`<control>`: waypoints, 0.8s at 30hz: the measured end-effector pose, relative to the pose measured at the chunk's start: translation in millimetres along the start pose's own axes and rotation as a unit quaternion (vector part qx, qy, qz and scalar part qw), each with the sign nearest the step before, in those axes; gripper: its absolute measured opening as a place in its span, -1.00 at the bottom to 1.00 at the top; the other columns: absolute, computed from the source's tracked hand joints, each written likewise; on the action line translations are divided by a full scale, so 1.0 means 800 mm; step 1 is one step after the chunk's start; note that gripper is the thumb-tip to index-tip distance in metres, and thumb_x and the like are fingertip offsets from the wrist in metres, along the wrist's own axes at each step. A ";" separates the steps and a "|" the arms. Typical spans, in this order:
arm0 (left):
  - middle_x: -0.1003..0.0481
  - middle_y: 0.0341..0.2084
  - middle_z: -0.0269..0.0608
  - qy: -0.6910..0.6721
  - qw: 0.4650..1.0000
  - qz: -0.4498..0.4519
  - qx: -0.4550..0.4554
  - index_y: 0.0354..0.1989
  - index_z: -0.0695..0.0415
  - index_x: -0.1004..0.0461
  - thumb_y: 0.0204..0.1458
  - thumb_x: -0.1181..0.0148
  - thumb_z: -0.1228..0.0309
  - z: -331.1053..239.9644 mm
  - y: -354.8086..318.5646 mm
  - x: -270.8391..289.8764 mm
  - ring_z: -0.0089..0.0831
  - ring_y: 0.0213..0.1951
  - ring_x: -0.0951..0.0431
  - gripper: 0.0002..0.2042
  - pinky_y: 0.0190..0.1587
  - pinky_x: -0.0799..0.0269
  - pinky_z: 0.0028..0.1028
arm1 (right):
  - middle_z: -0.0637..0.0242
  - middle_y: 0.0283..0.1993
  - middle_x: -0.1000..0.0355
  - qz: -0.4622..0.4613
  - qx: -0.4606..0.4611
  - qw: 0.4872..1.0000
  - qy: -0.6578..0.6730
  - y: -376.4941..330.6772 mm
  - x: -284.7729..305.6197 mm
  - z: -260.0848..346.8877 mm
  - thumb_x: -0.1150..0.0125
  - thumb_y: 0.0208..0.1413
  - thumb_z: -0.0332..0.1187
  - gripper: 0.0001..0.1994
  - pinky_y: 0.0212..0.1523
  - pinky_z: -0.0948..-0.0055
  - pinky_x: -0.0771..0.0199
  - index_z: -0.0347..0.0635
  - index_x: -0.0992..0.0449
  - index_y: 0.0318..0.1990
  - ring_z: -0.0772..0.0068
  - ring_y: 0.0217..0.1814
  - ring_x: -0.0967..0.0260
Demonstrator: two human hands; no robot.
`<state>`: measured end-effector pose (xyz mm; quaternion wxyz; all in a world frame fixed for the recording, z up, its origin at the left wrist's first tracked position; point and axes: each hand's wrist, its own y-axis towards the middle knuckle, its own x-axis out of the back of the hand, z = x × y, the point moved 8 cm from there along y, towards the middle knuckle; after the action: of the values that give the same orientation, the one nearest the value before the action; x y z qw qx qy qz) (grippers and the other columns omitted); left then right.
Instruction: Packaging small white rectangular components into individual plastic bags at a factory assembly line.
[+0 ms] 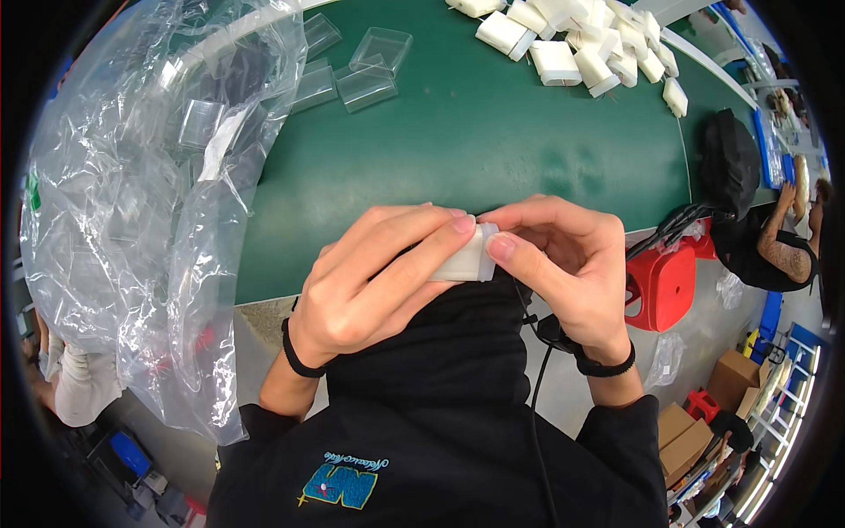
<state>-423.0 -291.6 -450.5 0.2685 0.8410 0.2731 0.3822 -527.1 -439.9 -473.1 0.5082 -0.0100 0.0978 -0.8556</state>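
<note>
The fingers of the left hand (370, 282) are closed around a small white plastic piece (466, 260), wrapping it from the left with the forefinger laid along its top and the thumb tucked beneath. The right hand (563, 264) meets it from the other side: its thumb presses flat on the piece's right end and the other fingers curl over behind, so both hands grip the one piece between them. The piece lies with its long axis running left to right, pointing from one palm toward the other, and it sits just above the person's chest, off the near edge of the green counter (475, 141). The left hand covers more of its length; the right holds only the tip. It looks milky white, blocky with rounded corners, and it may have a clear cap or sleeve at the right end, though the fingers hide too much to be sure. Farther out, a pile of similar white pieces (581, 44) lies at the far side of the counter, a few clear plastic boxes (365, 66) stand to the far left of it, and a big crumpled clear plastic bag (150, 194) hangs over the counter's left edge. A red stool (660, 286) stands on the floor to the right.
</note>
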 end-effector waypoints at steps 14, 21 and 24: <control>-0.68 -0.16 0.12 -0.006 0.999 -0.021 -0.030 0.01 0.36 -0.66 -0.19 -0.66 0.48 -0.007 -0.006 0.010 -0.07 -0.23 -0.73 -0.48 -0.25 -0.67 -0.31 | 0.04 -0.12 -0.70 0.052 0.028 0.998 0.025 0.000 -0.012 0.003 -0.45 0.20 -0.64 -0.83 0.01 0.45 -0.70 -0.49 -0.71 -0.07 0.39 -0.06 -0.69; -0.69 -0.15 0.09 0.000 1.000 -0.011 -0.018 0.03 0.35 -0.66 -0.18 -0.66 0.48 -0.006 -0.005 0.004 -0.07 -0.22 -0.73 -0.48 -0.23 -0.67 -0.29 | 0.05 -0.13 -0.68 0.068 0.000 0.995 0.075 0.003 -0.015 -0.007 -0.44 0.23 -0.60 -0.86 0.01 0.44 -0.71 -0.51 -0.69 -0.10 0.39 -0.05 -0.67; -0.69 -0.16 0.09 -0.004 1.000 -0.013 -0.013 0.05 0.35 -0.66 -0.17 -0.66 0.46 -0.006 -0.003 0.006 -0.07 -0.23 -0.73 -0.46 -0.22 -0.67 -0.29 | 0.10 -0.12 -0.68 0.063 -0.017 0.995 0.081 0.002 -0.015 -0.010 -0.41 0.29 -0.54 -0.84 0.04 0.43 -0.69 -0.49 -0.69 -0.06 0.41 -0.04 -0.66</control>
<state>-424.3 -285.9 -447.0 0.2860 0.8350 0.2782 0.3789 -520.4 -428.9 -480.6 0.5510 0.0571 0.1538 -0.8182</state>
